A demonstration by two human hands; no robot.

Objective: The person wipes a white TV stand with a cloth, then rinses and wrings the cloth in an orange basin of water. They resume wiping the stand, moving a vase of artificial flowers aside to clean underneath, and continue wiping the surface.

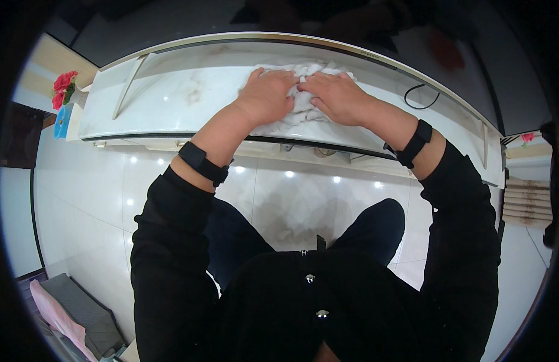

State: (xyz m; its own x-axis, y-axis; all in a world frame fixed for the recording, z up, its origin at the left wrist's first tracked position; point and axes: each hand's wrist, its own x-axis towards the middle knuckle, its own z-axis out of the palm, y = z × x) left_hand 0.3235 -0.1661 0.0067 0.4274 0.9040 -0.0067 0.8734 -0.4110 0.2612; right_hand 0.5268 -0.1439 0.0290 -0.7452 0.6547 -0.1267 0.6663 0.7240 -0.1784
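Note:
A crumpled white cloth [302, 106] lies on the white marble-patterned top of a TV cabinet [171, 99], close below the television's lower edge. My left hand [268, 96] rests on the cloth's left part, thumb and fingers bent into its folds. On the cloth's right part is my right hand [336, 97], its fingers bunched on the fabric and close to those of the left. Some of the cloth is hidden beneath both hands. Each wrist wears a black band with a small black box.
A large television [279, 22] stands along the cabinet's back on slanting feet [130, 86]. A black cable loop [422, 107] lies to the right of my hands. Red artificial flowers [64, 83] and a blue container [62, 121] are at the far left. Tiled floor lies below.

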